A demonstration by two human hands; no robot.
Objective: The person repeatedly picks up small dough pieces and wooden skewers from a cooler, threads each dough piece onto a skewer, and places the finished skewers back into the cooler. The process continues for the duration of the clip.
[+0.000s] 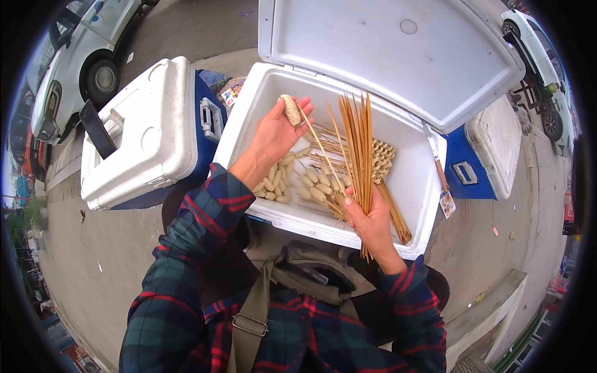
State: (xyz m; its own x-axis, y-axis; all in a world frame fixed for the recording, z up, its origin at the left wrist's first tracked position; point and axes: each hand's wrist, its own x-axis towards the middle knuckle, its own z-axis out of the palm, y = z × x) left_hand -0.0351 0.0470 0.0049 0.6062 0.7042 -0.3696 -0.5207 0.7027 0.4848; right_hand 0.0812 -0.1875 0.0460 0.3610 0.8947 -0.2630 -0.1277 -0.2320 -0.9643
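While both hands work over an open white cooler (410, 180), skewering goes on.
Left hand (273, 133) pinches a pale dough piece (291, 109) on a stick; right hand (368, 217) grips a bamboo skewer bundle (359, 146).

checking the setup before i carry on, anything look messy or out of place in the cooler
Nothing looks spilled or broken. The open cooler holds loose food pieces and filled skewers lying at mixed angles, not neatly lined up. The right hand grips bare sticks.

pale oblong food piece (290, 109) on thin skewer tip, upright, bundle of bamboo skewers (359, 149) fanned above open cooler
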